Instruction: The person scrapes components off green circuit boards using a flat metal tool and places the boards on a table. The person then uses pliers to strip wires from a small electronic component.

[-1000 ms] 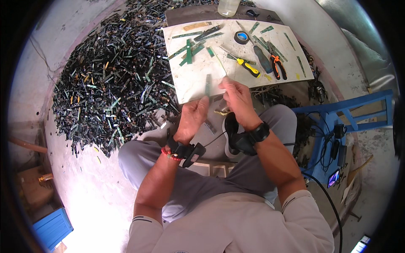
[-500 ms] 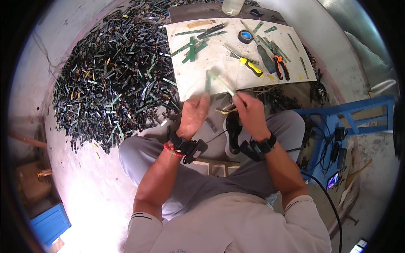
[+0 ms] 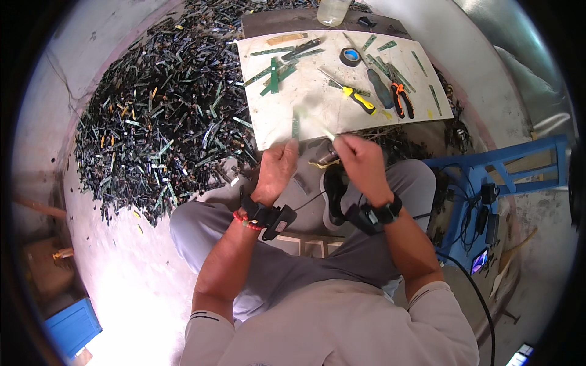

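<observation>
My left hand (image 3: 278, 166) is closed at the near edge of the white board (image 3: 268, 116), pinching the lower end of a narrow green circuit-board strip (image 3: 295, 125) that points away from me. My right hand (image 3: 364, 163) grips a slim, pale brush-like stick (image 3: 326, 132). Its far end is smeared by motion close to the strip's top, so I cannot tell whether they touch. To the right on the board lie a yellow-and-black screwdriver (image 3: 360, 101), a larger dark-handled screwdriver (image 3: 379, 89) and orange-handled pliers (image 3: 400, 100).
Several green strips (image 3: 274, 76), a roll of black tape (image 3: 350, 57) and a black-handled tool (image 3: 301, 49) rest on the board. A jar (image 3: 333, 12) stands behind. A large heap of strips (image 3: 165, 116) covers the floor at left. A blue chair (image 3: 519, 161) is at right.
The pale stick has shifted slightly in my right hand, its tip still blurred. My left hand keeps hold of the strip. The whole view has moved a little.
</observation>
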Available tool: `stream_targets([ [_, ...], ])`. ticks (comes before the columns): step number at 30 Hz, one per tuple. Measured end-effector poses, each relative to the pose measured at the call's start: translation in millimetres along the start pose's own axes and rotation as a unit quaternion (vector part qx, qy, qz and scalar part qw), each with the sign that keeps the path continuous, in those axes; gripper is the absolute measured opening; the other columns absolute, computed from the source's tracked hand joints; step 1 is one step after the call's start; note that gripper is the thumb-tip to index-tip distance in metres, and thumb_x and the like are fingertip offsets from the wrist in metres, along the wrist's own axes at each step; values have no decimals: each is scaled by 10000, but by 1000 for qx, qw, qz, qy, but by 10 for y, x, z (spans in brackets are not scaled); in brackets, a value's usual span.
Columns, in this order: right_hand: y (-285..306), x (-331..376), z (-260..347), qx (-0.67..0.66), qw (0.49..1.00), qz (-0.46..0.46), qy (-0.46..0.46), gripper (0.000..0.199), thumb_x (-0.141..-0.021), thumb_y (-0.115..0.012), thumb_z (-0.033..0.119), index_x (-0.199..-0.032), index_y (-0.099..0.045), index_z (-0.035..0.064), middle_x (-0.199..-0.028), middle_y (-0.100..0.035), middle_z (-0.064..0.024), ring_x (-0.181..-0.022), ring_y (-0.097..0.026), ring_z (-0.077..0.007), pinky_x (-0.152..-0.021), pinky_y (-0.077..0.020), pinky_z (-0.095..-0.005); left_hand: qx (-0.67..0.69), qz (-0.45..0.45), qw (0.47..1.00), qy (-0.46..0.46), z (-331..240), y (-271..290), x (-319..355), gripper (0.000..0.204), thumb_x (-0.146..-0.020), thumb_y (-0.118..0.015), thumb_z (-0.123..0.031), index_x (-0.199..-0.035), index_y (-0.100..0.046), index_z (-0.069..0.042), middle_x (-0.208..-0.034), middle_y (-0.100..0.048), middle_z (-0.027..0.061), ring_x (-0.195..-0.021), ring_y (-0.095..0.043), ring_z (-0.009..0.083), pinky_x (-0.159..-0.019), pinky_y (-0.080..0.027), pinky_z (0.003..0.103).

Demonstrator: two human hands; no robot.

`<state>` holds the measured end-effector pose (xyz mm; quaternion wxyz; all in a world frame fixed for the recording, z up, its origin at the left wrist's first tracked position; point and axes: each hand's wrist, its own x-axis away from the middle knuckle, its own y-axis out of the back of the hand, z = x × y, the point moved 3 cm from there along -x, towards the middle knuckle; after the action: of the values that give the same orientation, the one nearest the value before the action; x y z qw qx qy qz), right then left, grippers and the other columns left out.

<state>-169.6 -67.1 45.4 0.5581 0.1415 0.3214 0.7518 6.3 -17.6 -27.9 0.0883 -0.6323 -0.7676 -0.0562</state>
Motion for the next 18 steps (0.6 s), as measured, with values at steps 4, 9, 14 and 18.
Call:
stream_targets([
  [4,-102,-84,-119,17,1000,-6,16,274,-907,-554,233,-759,-585,4,-649,-535,-202,-610,-540,-399,-531,-422,-406,16,10,1000,-15,89,9,4,409,-989,-483,-308,-688,-506,-32,-573,-421,-34,-522,-370,71,-462,-308,257],
  [9,-97,61,-44,52,998,16,12,283,-915,-545,243,-765,-585,7,-635,-536,-205,-603,-542,-405,-537,-424,-428,22,10,999,30,-101,13,70,448,-990,-479,-382,-656,-478,-84,-539,-409,-29,-460,-355,67,-422,-278,235],
  [14,-124,145,31,34,999,19,23,298,-914,-543,255,-758,-581,3,-647,-551,-204,-627,-560,-408,-533,-430,-441,26,12,1000,5,29,41,53,492,-986,-459,-440,-653,-480,-79,-534,-420,-21,-461,-366,72,-423,-293,239],
  [18,-169,-208,-108,33,999,-16,-7,314,-916,-540,255,-726,-563,7,-653,-541,-213,-628,-546,-423,-532,-423,-450,-1,11,1000,3,-125,5,54,489,-983,-467,-441,-658,-485,-76,-537,-425,-16,-465,-372,73,-427,-298,235],
])
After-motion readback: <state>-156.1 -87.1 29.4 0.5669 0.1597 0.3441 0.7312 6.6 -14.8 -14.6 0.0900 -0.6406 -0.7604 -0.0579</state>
